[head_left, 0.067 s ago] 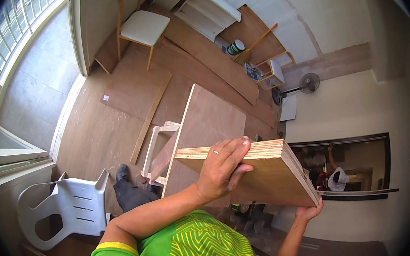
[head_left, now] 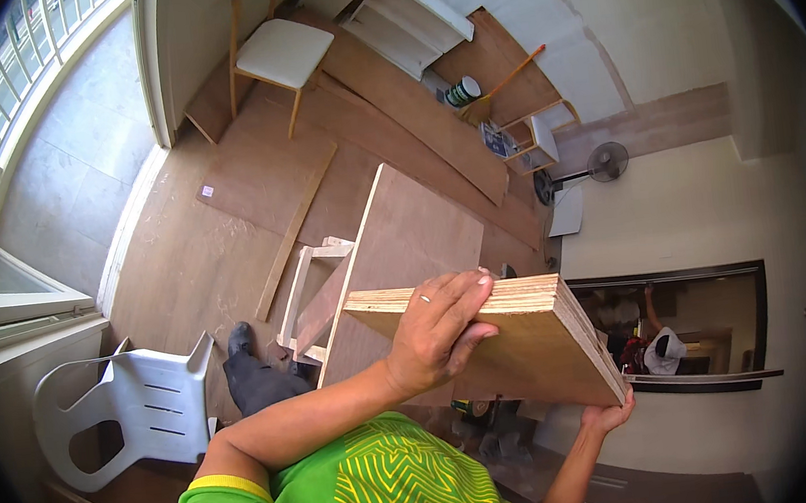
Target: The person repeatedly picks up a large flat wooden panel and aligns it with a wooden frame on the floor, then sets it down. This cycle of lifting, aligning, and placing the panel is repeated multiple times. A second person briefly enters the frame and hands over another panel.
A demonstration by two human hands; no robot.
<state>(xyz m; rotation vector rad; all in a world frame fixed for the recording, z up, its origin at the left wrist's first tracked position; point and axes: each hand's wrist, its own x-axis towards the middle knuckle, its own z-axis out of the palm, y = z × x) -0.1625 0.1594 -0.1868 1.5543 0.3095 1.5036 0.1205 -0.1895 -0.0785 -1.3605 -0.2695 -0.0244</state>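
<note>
A thick stack of plywood boards (head_left: 542, 355), its layered pale edges facing up, is held tilted in front of me. My left hand (head_left: 444, 334) is closed over the top edge, with the fingers across the layers and the thumb against the near face. At the far right lower corner, my right hand (head_left: 609, 414) grips the stack; part of its fingers is hidden behind the boards. Beneath and beyond the stack lies a plywood-topped workbench (head_left: 411, 231) on a pale wooden frame (head_left: 295, 297).
To my left stands a white plastic chair (head_left: 149, 406). Long boards (head_left: 418, 117) and a narrow strip (head_left: 298, 233) lie on the floor. Farther off are a cushioned chair (head_left: 284, 53), a broom (head_left: 512, 78) and a fan (head_left: 607, 162). A person (head_left: 664, 352) shows through the opening at right.
</note>
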